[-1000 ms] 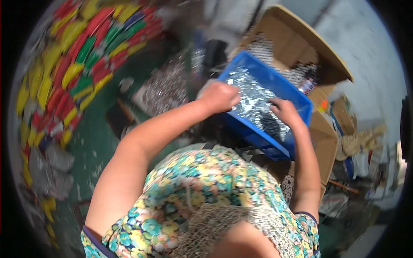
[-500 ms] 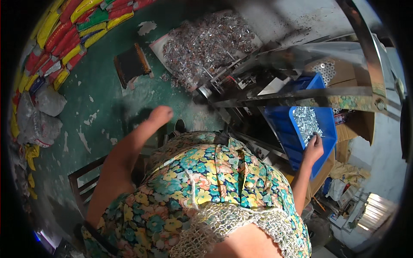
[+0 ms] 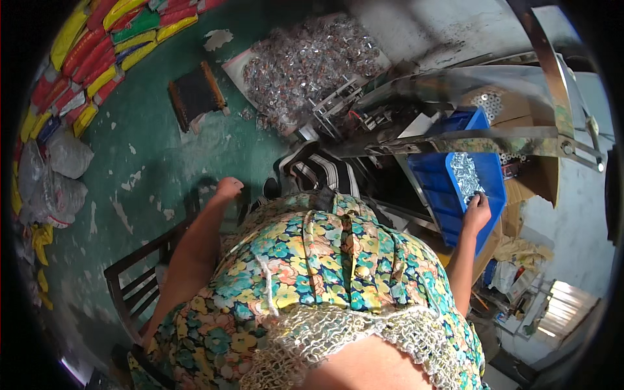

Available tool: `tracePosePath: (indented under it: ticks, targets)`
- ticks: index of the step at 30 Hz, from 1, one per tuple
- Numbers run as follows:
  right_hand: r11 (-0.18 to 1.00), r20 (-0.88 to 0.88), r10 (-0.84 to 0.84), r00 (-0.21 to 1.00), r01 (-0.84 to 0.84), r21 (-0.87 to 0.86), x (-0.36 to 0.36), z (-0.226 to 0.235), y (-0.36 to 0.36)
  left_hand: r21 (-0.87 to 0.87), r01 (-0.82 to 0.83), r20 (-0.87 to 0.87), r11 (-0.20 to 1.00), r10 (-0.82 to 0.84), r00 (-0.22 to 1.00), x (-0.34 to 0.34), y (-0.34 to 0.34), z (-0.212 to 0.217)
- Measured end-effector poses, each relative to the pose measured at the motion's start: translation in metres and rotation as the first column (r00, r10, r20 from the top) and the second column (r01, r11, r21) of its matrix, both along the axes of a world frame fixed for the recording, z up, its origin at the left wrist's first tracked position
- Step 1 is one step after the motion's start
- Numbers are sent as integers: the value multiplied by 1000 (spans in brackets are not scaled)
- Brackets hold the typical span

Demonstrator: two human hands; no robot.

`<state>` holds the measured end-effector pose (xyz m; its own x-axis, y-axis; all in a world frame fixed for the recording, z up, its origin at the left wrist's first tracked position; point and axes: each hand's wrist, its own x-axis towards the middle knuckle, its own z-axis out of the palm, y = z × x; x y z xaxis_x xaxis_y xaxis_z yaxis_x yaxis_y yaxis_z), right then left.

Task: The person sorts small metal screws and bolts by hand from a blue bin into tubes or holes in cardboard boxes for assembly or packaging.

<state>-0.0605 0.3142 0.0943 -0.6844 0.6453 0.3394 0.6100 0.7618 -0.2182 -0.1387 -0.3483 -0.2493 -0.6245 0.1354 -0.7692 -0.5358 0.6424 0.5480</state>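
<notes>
At the right my right hand (image 3: pixel 478 211) is at the near end of the blue plastic bin (image 3: pixel 432 195), with its fingers drawn together against a heap of small silvery metal pieces (image 3: pixel 465 174). The pieces look like screws or pins. What the fingertips hold, if anything, I cannot make out. My left hand (image 3: pixel 229 188) hangs over the floor at the left, away from the bin, with its fingers curled in. Its palm side is hidden, so any small thing inside it does not show.
A dark machine with a metal slide (image 3: pixel 338 107) stands left of the bin, under a painted metal bar (image 3: pixel 500 141). Packaged parts cover a sheet (image 3: pixel 312 65) on the floor. A chair (image 3: pixel 133 286) is at my left; a cardboard box (image 3: pixel 536 179) stands behind the bin.
My left hand has shifted slightly left and down. The right hand stays at the metal pieces. A leg in black-and-white striped cloth has come into view beside the machine.
</notes>
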Motion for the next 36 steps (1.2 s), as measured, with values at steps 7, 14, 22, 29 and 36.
tracePosePath:
  ticks: [7,14,22,29,36]
  targets:
    - [999,-25,-36,999,35,-15,-2,-6,8,-202,305,-404,931,-362,840,17,-113,-41]
    - [995,5,-58,998,57,76,2,-1,10,-70,-407,44,911,410,911,-38,-79,-3]
    - [996,-11,-55,998,56,62,3,1,3,145,-183,-139,972,203,969,-86,40,53]
    - [998,-9,-60,998,60,19,15,4,3,161,-36,-44,986,44,998,-35,44,34]
    - [999,72,17,997,-15,-36,-6,8,-11,-105,670,-695,735,-536,479,23,-94,-69]
